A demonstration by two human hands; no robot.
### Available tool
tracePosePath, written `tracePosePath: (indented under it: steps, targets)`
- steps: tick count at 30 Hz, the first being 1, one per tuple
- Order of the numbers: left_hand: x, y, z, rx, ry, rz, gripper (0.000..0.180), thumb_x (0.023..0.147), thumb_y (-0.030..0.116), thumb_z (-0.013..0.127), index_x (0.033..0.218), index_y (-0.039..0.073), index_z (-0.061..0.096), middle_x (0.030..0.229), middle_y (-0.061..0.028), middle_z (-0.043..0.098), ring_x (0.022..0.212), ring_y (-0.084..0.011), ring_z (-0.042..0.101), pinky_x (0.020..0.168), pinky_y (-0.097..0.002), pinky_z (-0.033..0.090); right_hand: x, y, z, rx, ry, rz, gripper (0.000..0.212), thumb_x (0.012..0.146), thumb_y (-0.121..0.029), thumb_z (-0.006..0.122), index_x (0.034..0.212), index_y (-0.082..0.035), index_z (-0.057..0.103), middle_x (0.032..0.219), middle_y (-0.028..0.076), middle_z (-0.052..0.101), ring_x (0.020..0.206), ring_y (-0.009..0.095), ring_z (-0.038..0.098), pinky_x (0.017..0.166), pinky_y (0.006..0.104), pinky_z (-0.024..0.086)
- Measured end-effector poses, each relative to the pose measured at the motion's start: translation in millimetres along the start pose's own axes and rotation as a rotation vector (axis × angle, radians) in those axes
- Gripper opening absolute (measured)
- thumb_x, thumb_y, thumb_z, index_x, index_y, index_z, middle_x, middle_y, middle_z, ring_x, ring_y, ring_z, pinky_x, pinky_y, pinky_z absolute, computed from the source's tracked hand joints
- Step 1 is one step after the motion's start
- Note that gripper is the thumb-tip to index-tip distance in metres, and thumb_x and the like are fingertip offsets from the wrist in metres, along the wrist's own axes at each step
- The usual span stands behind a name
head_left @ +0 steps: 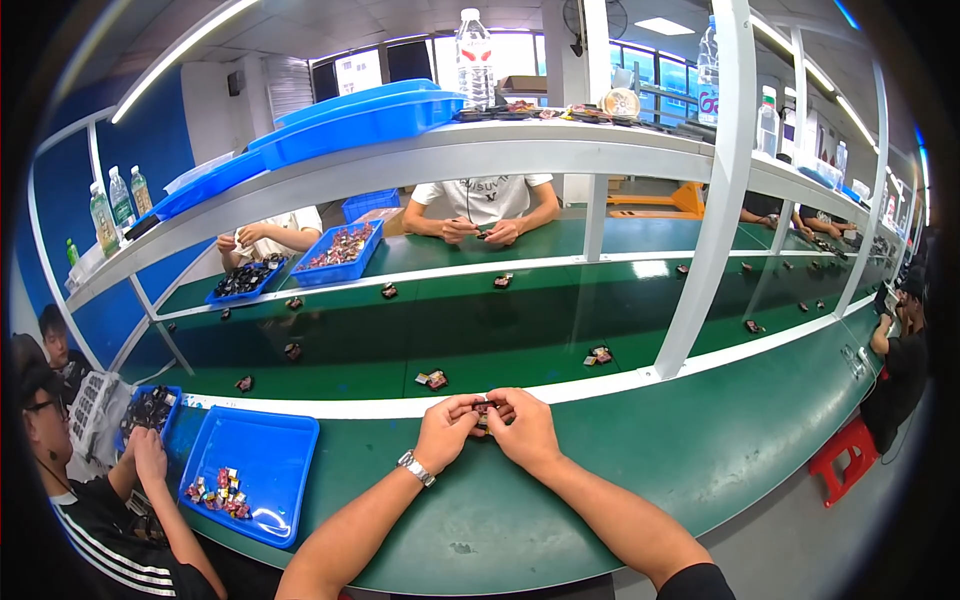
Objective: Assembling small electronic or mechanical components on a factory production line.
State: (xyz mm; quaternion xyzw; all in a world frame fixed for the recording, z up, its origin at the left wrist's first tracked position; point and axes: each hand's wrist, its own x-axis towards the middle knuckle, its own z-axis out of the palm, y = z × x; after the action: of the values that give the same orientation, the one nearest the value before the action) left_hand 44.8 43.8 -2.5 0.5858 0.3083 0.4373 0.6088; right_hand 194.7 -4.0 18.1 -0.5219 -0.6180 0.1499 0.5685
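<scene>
Close together over the green worktop (620, 455), my left hand (447, 430) and my right hand (524, 428) are closed on one small dark part (485, 409) with reddish bits. Fingers and thumbs of both hands pinch it from either side and cover most of it, so its exact kind is unclear. A metal-banded watch is on my left wrist. To the left of my hands is a blue tray (303, 455) with a small heap of red, yellow and white parts (222, 494). Just beyond my hands, a similar small cluster of parts (432, 379) lies on the green belt.
A white rail (370, 407) separates the worktop from the belt (490, 335), where several small parts are spread. A white post (705, 210) rises at right, carrying a shelf with blue trays (355, 125) and bottles. Co-workers sit left, opposite and far right; a red stool (845, 462) stands right.
</scene>
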Motion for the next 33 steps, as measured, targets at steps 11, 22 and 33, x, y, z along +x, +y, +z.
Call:
tracePosePath:
  steps: [11,22,33]
  targets:
    - [-2.3,-1.3,-2.0,0.157,0.075,0.076,0.024,0.092,-0.003,0.048,0.111,-0.007,0.061,0.098,-0.0116,0.069,0.085,-0.0146,0.068,0.074,-0.026,0.056,-4.2,-6.9,4.9,-0.083,-0.018,-0.21,0.021,0.078,0.0,0.068,0.099,-0.001,0.067,0.087,0.011,0.066,0.07,0.02,0.068,0.064,0.0293,0.057]
    - [-3.8,5.6,3.4,-0.032,-0.008,0.065,0.026,0.093,-0.002,0.051,0.118,-0.006,0.057,0.109,-0.0125,0.067,0.095,-0.0167,0.067,0.082,-0.0299,0.058,-1.5,-6.2,-3.4,-0.237,0.055,-0.367,0.015,0.077,0.001,0.068,0.092,-0.003,0.068,0.098,0.009,0.063,0.072,0.021,0.067,0.063,0.0318,0.056]
    - [-2.2,5.0,1.1,-0.122,0.016,-0.047,0.026,0.094,0.002,0.054,0.119,-0.005,0.056,0.107,-0.0107,0.068,0.094,-0.016,0.067,0.083,-0.0305,0.058,-1.1,1.8,-0.9,-0.422,-0.023,-0.43,0.011,0.079,-0.006,0.066,0.09,-0.004,0.065,0.101,0.007,0.06,0.082,0.022,0.065,0.064,0.034,0.057]
